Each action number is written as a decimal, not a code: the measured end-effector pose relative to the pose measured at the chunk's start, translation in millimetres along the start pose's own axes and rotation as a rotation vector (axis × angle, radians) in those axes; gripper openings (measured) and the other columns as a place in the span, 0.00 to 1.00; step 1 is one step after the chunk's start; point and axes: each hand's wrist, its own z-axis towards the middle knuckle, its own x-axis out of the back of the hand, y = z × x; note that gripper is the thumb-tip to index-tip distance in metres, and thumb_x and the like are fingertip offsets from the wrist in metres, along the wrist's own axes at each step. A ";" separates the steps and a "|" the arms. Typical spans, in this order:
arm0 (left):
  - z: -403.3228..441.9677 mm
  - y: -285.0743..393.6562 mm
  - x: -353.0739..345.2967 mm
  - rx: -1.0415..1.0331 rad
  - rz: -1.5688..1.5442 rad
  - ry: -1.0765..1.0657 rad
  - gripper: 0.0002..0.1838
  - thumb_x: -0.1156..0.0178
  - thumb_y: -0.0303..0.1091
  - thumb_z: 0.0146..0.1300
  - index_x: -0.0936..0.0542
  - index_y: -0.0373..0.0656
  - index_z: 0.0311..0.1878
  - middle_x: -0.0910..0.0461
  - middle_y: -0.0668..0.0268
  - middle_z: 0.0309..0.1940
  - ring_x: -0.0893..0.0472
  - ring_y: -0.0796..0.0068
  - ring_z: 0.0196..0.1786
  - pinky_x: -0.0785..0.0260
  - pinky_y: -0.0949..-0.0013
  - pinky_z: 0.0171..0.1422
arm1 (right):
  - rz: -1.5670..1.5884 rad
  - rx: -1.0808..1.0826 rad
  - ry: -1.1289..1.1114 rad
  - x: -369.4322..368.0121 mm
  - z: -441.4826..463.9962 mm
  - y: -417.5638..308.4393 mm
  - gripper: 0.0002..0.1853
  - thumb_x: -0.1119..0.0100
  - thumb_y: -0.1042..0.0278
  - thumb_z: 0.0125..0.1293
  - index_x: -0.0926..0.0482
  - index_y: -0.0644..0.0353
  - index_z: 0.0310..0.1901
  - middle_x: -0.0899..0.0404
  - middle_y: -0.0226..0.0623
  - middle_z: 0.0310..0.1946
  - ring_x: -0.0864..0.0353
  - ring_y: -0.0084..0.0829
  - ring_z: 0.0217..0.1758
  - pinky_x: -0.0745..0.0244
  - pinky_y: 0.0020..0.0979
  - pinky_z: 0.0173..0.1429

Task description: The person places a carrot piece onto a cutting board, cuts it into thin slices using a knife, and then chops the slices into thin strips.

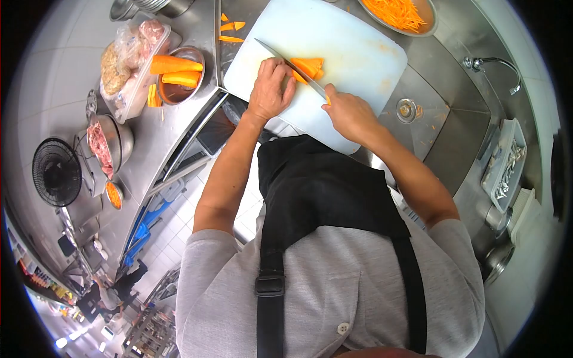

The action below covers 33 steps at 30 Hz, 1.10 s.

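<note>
Carrot (310,65) lies between left hand (272,90) (curled, hold unclear) and right hand (349,113), gripping knife (310,82).

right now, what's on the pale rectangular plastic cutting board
Orange carrot pieces and a long steel knife, with the left hand and right hand over the board. Anything beneath hands or knife is hidden.

No text (nor any number) is readable.
</note>
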 end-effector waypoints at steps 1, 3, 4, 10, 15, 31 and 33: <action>-0.4 0.2 0.8 -0.009 0.030 -0.004 0.11 0.31 0.27 0.66 0.20 0.39 0.50 0.22 0.51 0.55 0.22 0.46 0.58 0.28 0.51 0.66 | -0.005 -0.003 -0.006 2.2 -2.8 -0.7 0.14 0.42 0.63 0.84 0.28 0.66 0.57 0.11 0.57 0.41 0.10 0.60 0.49 0.19 0.57 0.55; 1.1 2.2 2.7 -0.010 0.074 -0.010 0.10 0.31 0.27 0.66 0.19 0.39 0.49 0.21 0.51 0.55 0.22 0.46 0.58 0.27 0.50 0.65 | -0.013 -0.004 -0.010 6.4 -8.2 -1.7 0.14 0.42 0.63 0.84 0.28 0.66 0.57 0.11 0.58 0.41 0.10 0.60 0.49 0.19 0.57 0.55; 2.4 5.3 4.8 -0.003 0.087 -0.013 0.10 0.30 0.26 0.66 0.19 0.39 0.48 0.21 0.51 0.54 0.22 0.45 0.58 0.27 0.50 0.65 | -0.015 -0.003 -0.008 8.2 -11.2 -2.1 0.14 0.42 0.63 0.84 0.28 0.66 0.57 0.11 0.58 0.41 0.11 0.60 0.49 0.19 0.57 0.55; 1.0 1.3 2.7 0.013 0.067 -0.020 0.10 0.30 0.27 0.66 0.19 0.39 0.48 0.21 0.52 0.55 0.23 0.46 0.58 0.28 0.50 0.66 | 0.000 -0.026 -0.019 18.7 -23.1 -4.2 0.14 0.41 0.62 0.83 0.30 0.66 0.54 0.12 0.58 0.39 0.13 0.63 0.48 0.22 0.60 0.53; 1.4 2.1 3.1 0.020 0.044 -0.024 0.10 0.31 0.27 0.66 0.19 0.38 0.48 0.22 0.51 0.55 0.23 0.45 0.58 0.27 0.50 0.66 | 0.002 -0.018 -0.004 19.8 -26.8 -2.3 0.14 0.41 0.62 0.83 0.31 0.65 0.53 0.13 0.58 0.39 0.14 0.65 0.47 0.24 0.61 0.52; 1.6 1.0 3.2 0.023 0.026 -0.014 0.08 0.30 0.26 0.67 0.18 0.38 0.46 0.22 0.52 0.53 0.22 0.46 0.58 0.25 0.52 0.64 | -0.025 0.007 -0.011 24.8 -30.8 -2.8 0.14 0.42 0.62 0.84 0.31 0.65 0.54 0.13 0.58 0.38 0.14 0.65 0.46 0.24 0.63 0.50; 1.9 1.6 3.2 0.024 0.017 -0.015 0.09 0.30 0.26 0.67 0.18 0.38 0.47 0.21 0.51 0.54 0.22 0.46 0.59 0.25 0.52 0.65 | -0.021 -0.002 -0.025 25.7 -28.8 -3.5 0.14 0.42 0.62 0.84 0.31 0.65 0.54 0.13 0.59 0.38 0.14 0.65 0.46 0.24 0.63 0.50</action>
